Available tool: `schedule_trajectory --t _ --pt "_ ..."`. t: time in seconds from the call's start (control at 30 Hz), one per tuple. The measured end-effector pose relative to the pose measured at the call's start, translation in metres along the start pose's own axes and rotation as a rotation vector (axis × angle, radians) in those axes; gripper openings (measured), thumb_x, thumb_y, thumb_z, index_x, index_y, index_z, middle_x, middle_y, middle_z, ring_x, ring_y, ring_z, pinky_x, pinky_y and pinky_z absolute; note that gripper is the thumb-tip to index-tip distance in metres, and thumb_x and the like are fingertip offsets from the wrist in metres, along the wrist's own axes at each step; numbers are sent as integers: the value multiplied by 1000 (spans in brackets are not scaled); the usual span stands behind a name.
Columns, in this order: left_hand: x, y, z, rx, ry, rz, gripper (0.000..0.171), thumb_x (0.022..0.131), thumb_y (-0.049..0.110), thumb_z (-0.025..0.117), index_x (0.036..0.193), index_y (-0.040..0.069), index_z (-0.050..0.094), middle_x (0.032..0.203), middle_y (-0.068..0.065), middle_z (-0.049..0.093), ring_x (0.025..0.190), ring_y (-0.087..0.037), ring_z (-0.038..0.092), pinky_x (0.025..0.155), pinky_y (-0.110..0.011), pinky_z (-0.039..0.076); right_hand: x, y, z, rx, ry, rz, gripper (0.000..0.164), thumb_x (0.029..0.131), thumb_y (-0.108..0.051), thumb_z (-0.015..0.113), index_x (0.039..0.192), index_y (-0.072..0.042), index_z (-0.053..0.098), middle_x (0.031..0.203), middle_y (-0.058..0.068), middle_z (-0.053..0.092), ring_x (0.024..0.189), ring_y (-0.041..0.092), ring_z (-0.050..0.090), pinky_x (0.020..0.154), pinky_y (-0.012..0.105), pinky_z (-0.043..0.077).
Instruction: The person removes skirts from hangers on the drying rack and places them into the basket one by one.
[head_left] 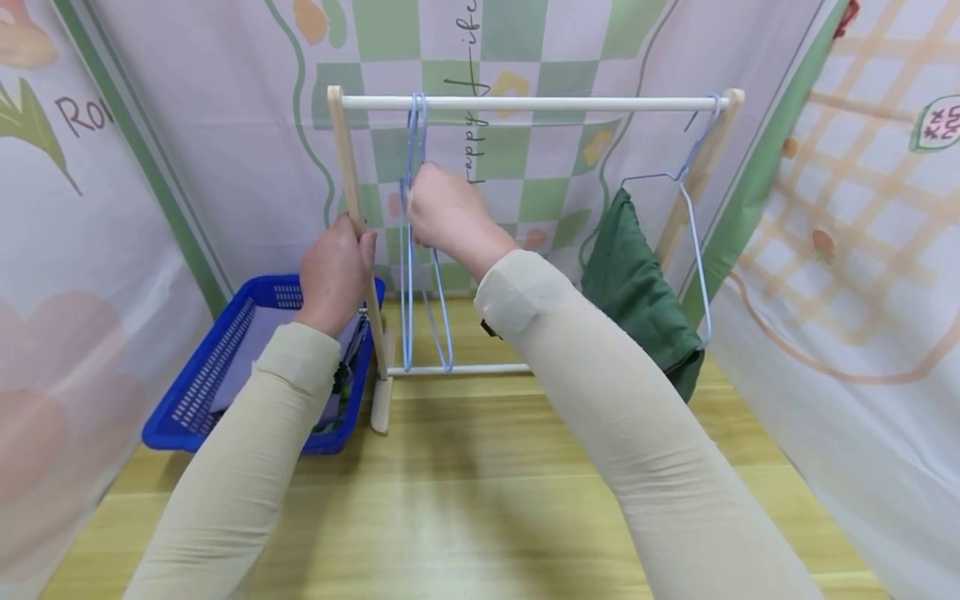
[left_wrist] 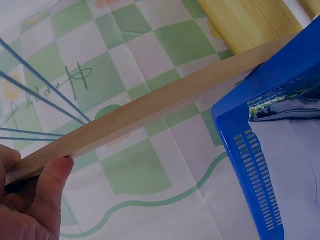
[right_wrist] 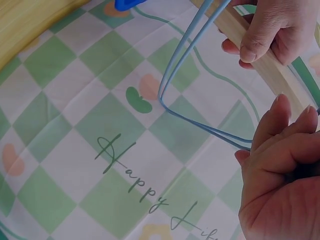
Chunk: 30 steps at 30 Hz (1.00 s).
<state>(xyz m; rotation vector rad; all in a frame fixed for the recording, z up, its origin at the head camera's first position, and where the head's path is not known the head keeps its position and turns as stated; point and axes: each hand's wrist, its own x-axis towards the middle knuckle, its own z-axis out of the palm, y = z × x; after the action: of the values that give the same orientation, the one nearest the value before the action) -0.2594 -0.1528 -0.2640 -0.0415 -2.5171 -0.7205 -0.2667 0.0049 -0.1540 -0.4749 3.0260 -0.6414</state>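
My left hand grips the left wooden post of a small clothes rack, its thumb along the near side. My right hand, fingers curled, holds the blue wire hangers near their necks. Their hooks hang over the white top rod by the left post. In the right wrist view, the bent corners of two hangers show beside the right fingers; the exact grip is partly hidden. A folded dark green garment hangs from another blue hanger at the rod's right end.
A blue plastic basket with pale and dark folded cloth stands left of the rack. The rack stands on a wood-grain surface. Printed curtains enclose the back and both sides.
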Motion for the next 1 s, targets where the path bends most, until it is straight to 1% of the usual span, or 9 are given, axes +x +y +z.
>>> schedule_trajectory --t 0.17,0.27,0.4,0.53,0.73,0.87,1.0 --pt "0 0 1 -4 4 -6 36 112 30 46 116 -4 59 84 -17 64 70 -35 66 61 -46 56 2 -4 2 -28 -2 -5 28 111 -19 40 134 -7 51 95 1 71 79 17 69 66 27 54" --pt "0 0 1 4 11 -5 35 112 29 47 115 -4 59 84 -18 64 70 -36 66 61 -47 56 2 -6 3 -49 -4 -12 31 112 -20 37 137 -6 49 95 1 71 79 17 69 67 27 55" --pt "0 0 1 14 30 12 35 111 29 49 113 -4 59 84 -19 65 70 -37 66 62 -49 55 2 -7 3 -72 -3 -27 39 114 -25 30 142 -4 47 101 3 68 81 17 69 69 27 56" --pt "0 0 1 18 37 27 35 111 29 50 112 -4 59 84 -19 65 70 -38 66 63 -50 54 1 -8 4 -71 0 -46 40 115 -26 29 142 -4 48 105 4 65 82 17 68 69 26 56" --pt "-1 0 1 17 29 28 36 112 30 49 113 -4 59 85 -19 65 70 -37 65 62 -50 54 1 -11 7 -67 19 -70 40 115 -27 29 140 -2 48 97 4 67 77 18 68 68 28 54" --pt "-1 -1 1 15 34 26 36 112 30 49 113 -4 59 84 -19 65 70 -37 65 62 -50 54 1 -12 8 -76 31 -70 41 115 -28 29 139 -1 48 91 3 68 76 18 68 68 29 53" --pt "0 -1 2 19 46 31 35 111 30 50 112 -4 59 84 -19 65 71 -38 66 63 -50 54 1 -12 8 -89 34 -69 42 115 -30 28 139 -2 48 90 3 68 75 18 67 67 29 52"
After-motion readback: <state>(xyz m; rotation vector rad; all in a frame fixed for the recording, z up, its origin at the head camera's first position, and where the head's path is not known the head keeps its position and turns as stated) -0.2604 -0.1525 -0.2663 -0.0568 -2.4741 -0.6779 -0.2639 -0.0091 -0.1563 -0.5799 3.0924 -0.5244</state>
